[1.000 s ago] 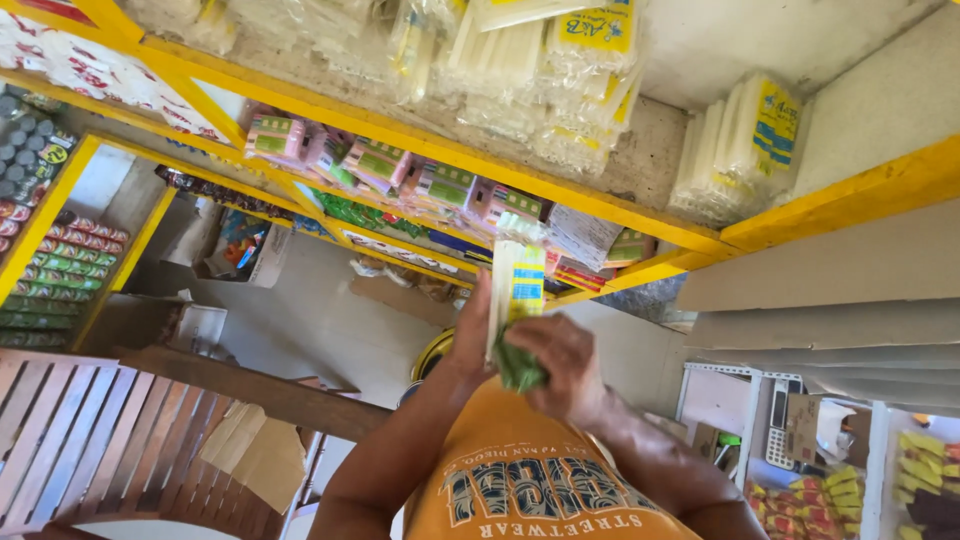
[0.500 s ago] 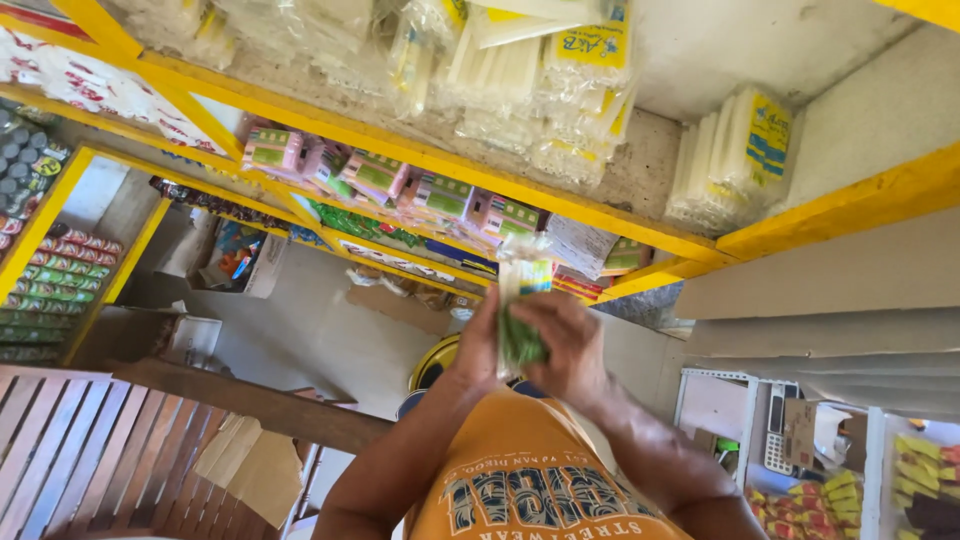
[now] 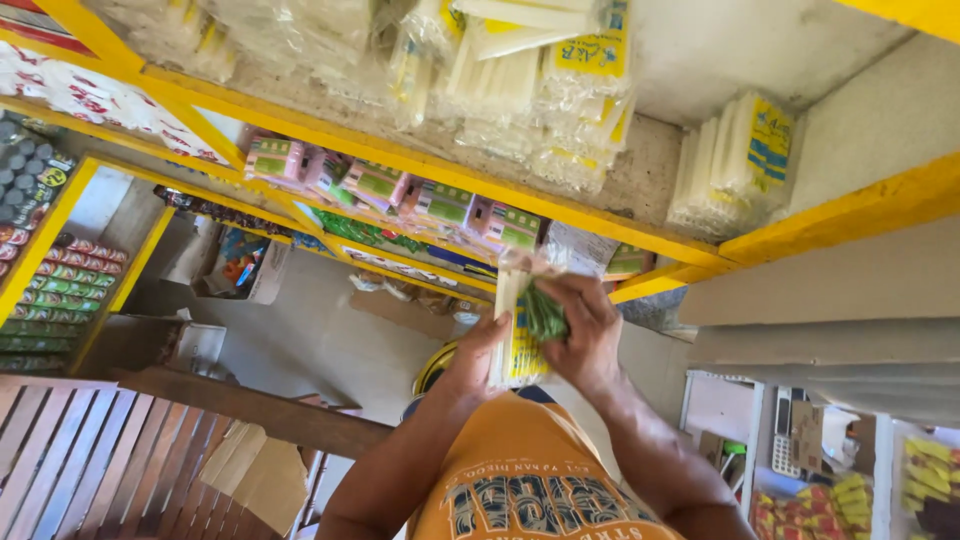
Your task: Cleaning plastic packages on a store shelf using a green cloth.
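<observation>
Right under the yellow shelf edge, both hands are on one clear plastic pack of white candles (image 3: 517,335) with a yellow label, held upright in front of the orange shirt. Fingers of the right hand (image 3: 585,330) are curled shut around the pack's upper part, pinching a small wad of green stuff (image 3: 545,315) against it, can't tell what that is. Left hand (image 3: 478,350) is flat and loosely open, fingers pressed along the pack's left side.

Further out, the yellow-painted wooden shelf (image 3: 420,160) holds five pink and green little boxes (image 3: 440,203) in a row, glossy cardboard by the look. Above them sit crinkly clear bags of long white candles (image 3: 540,90), plus one separate pack (image 3: 735,165) off to the right. Rows of small tins (image 3: 60,290) fill the far left.
</observation>
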